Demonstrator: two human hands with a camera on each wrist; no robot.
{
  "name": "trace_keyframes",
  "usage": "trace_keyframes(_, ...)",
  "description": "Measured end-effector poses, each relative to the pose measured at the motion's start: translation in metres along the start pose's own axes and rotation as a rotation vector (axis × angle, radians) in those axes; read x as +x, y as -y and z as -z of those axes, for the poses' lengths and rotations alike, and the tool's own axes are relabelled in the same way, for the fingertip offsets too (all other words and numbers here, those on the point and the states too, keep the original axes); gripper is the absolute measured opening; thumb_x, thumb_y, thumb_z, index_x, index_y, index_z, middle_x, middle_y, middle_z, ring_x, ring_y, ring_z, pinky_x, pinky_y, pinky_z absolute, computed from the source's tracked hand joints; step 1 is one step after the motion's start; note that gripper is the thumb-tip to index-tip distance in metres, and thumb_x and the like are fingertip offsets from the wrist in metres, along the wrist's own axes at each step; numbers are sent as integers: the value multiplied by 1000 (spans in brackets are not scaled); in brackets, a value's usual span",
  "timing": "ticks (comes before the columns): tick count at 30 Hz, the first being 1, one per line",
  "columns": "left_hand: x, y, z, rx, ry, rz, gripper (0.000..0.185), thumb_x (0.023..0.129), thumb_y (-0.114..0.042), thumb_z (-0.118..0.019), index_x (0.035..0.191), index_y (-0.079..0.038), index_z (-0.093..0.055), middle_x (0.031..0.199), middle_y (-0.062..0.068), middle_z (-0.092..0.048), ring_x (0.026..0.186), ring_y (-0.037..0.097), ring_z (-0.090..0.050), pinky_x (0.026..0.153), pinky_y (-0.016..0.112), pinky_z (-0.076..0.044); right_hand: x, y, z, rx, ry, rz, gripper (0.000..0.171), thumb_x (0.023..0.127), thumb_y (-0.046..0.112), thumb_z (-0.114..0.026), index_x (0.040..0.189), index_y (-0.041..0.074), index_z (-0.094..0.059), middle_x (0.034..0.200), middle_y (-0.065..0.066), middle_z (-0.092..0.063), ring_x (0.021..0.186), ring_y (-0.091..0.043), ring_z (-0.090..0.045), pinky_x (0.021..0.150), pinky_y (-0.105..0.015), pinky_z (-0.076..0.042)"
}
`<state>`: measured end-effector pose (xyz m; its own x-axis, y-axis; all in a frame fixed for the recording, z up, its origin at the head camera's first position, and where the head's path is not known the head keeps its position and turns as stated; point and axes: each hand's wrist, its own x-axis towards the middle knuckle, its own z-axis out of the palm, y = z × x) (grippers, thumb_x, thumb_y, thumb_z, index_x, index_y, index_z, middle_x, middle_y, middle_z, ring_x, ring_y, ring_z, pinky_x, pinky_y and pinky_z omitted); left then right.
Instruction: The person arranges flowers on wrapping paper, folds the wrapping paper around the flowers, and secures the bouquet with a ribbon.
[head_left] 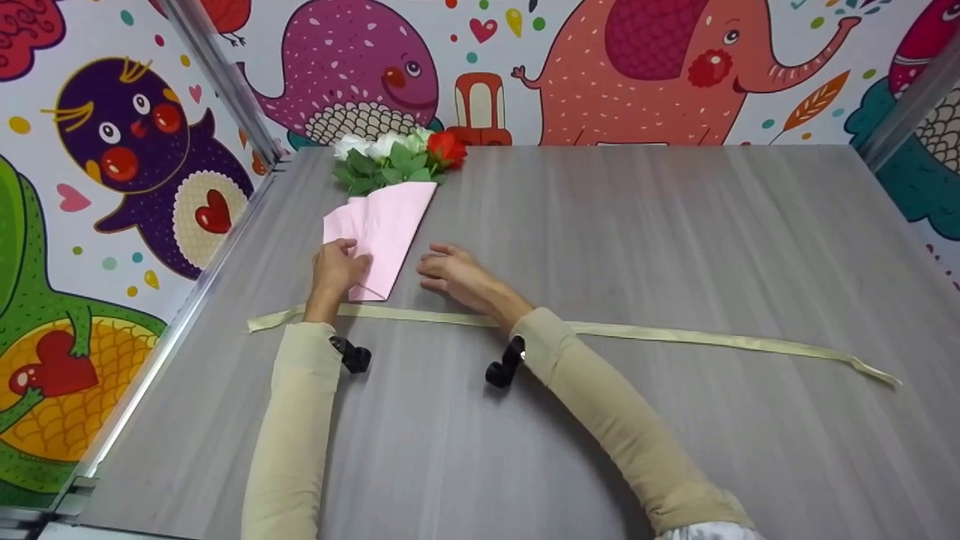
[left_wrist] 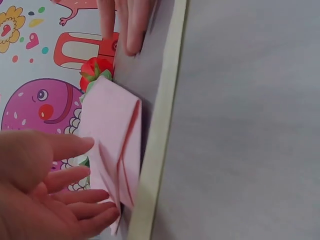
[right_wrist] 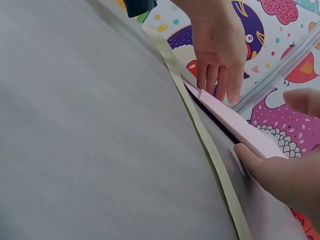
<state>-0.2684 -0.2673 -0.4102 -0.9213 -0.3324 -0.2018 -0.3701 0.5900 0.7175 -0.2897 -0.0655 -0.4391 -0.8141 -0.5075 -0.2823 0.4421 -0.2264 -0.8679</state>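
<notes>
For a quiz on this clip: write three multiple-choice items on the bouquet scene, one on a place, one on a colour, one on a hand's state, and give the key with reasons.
1. Where does the ribbon lie?
A. Across the table, nearer the person than the bouquet
B. Tied round the flower stems
C. Draped over the wall

2. What colour is the wrapping paper round the flowers?
A. Blue
B. Pink
C. Black

3. What is the left hand doing?
A. Lifting the ribbon
B. Hanging off the table edge
C. Resting with straight fingers on the paper's lower left part

Key: 1 A, the head view shows the ribbon flat on the table, passing under both forearms below the paper's tip. 2 B, the folded cone is pale pink in all views. 3 C, the fingers lie on the paper, while the right hand rests on the table beside it.
</notes>
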Motion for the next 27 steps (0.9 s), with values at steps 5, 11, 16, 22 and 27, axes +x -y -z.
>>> trace_keyframes(5,1,-3,-5,54,28,-27,55,97,-16,-60,145,6,-46,153,24,-45,144,38,-41,119,46,-35,13,3,-8,100,-17,-36,67,98,-1,-49,155,-5,-14,154,-26,-37,144,-34,-41,117,-45,-38)
trace_keyframes(11,3,-2,-8,134,63,-65,56,98,-16,-59,146,8,-44,152,25,-46,144,39,-42,119,47,-34,21,9,-20,60,-11,-99,52,98,5,-52,145,-8,-34,153,-18,-42,147,-32,-38,113,-51,-42)
trace_keyframes(16,0,0,-3,137,72,-122,54,97,-18,-58,143,8,-47,148,27,-49,135,39,-51,114,49,-41,24,13,-32,63,1,-70,70,93,4,-57,153,-4,-22,139,-16,-50,145,-35,-39,111,-56,-42)
trace_keyframes(22,-8,0,-3,123,86,-109,53,99,-23,-60,142,6,-51,141,27,-56,122,37,-58,105,47,-47,30,1,-34,106,-68,-36,60,91,-3,-56,147,-9,-36,114,-9,-56,117,-26,-58,107,-50,-48)
trace_keyframes(27,-11,-1,-4,138,95,-136,55,98,-27,-63,138,9,-53,141,30,-54,129,42,-54,109,49,-43,33,-6,-34,114,-90,37,63,88,-7,-56,148,-1,-41,121,-12,-60,102,-19,-60,98,-42,-53)
